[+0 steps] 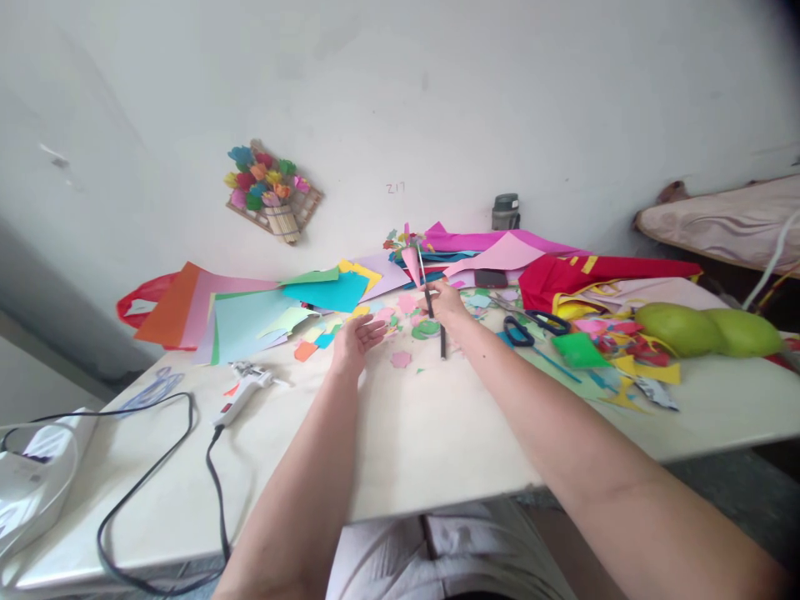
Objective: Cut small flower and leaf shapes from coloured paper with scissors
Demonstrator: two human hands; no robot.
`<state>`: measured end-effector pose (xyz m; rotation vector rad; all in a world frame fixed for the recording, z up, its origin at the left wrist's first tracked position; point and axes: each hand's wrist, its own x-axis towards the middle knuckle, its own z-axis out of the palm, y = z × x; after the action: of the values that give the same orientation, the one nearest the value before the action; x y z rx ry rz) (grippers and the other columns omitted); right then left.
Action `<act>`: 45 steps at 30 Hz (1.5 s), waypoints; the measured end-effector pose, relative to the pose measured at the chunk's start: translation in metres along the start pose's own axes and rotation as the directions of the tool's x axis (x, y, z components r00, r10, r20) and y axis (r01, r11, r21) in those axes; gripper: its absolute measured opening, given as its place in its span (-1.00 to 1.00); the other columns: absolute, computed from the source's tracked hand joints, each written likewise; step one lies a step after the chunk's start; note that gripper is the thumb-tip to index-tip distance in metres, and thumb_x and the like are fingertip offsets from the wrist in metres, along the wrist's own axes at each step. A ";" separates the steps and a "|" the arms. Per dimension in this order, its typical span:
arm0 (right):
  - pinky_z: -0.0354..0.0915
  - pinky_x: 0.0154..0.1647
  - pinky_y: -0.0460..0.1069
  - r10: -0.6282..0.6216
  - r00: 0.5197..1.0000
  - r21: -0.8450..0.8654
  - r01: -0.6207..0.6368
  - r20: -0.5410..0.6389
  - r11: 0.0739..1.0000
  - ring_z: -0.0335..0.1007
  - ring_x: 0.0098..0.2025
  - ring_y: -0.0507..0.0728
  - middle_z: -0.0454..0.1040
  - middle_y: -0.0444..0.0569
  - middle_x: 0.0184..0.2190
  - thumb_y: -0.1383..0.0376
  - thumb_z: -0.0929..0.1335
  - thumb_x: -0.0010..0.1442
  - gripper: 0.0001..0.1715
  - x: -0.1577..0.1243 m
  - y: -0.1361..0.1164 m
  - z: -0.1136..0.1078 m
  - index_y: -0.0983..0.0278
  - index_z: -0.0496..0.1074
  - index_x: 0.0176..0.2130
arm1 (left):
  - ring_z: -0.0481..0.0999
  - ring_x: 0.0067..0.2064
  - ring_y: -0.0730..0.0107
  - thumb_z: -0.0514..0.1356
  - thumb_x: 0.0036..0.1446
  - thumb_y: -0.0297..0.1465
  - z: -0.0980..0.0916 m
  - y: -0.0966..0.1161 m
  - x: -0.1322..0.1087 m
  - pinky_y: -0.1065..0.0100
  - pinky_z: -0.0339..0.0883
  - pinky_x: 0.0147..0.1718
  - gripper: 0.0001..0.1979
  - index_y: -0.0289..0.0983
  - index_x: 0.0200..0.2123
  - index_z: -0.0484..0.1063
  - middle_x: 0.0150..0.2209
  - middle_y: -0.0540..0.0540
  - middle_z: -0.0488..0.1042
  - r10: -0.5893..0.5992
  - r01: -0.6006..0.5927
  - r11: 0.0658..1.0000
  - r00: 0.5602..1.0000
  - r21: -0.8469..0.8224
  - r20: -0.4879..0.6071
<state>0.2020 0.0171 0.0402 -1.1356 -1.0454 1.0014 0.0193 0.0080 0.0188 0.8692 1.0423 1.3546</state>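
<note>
My right hand (442, 303) is closed around a thin black-and-silver tool (428, 298), held nearly upright over the paper scraps; its exact kind is unclear. A slim black stick (443, 342) lies just below that hand. Behind the tool stands a pink paper cone (410, 265) with small colourful paper flowers (398, 242) at its top. My left hand (359, 340) hovers over the table's middle, empty, its fingers stretched out and apart. Between the hands are cut paper pieces, among them a pink paper flower shape (401, 359) and green curls (426, 329).
At left, a glue gun (242, 395) and its cord lie near a white power strip (37, 479). Coloured paper sheets (250, 321) line the back. On the right are scissors (531, 327), a green fruit-shaped object (681, 329) and red cloth (562, 279). A flask (505, 212) stands by the wall.
</note>
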 end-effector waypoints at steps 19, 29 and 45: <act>0.34 -0.54 -0.07 -0.138 0.961 -0.366 0.042 -0.240 0.930 0.43 -0.52 0.08 0.44 -0.14 -0.54 0.41 0.41 -0.19 -0.69 0.056 0.029 -0.050 0.27 0.45 -0.32 | 0.45 -0.49 0.35 0.33 -0.22 -0.25 -0.006 -0.009 0.005 0.37 0.24 -0.46 -0.76 -0.29 -0.48 0.48 -0.51 -0.11 0.52 0.256 -0.234 0.911 0.967 0.339 -0.019; 0.35 -0.50 -0.06 -0.169 0.967 -0.457 0.065 -0.189 0.887 0.44 -0.49 0.09 0.44 -0.12 -0.53 0.42 0.40 -0.20 -0.69 0.057 0.037 -0.044 0.27 0.48 -0.33 | 0.29 0.00 0.03 0.44 -0.52 -0.43 -0.002 0.002 -0.004 0.24 0.13 -0.01 -0.76 -0.16 -0.73 0.41 -0.44 -0.09 0.46 0.304 -0.383 0.529 0.918 0.757 0.253; 0.36 -0.46 -0.04 -0.139 0.981 -0.449 0.065 -0.133 0.891 0.42 -0.49 0.06 0.43 -0.14 -0.54 0.44 0.39 -0.19 -0.74 0.052 0.038 -0.040 0.27 0.46 -0.37 | 0.44 -0.47 0.27 0.45 -0.49 -0.28 -0.001 -0.005 -0.006 0.38 0.26 -0.50 -0.71 -0.17 -0.74 0.37 -0.69 0.00 0.37 0.196 -0.460 0.494 0.886 0.737 0.421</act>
<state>0.2491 0.0646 0.0043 -1.4888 -1.2230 0.5843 0.0202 0.0020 0.0146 2.0243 1.3341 0.9278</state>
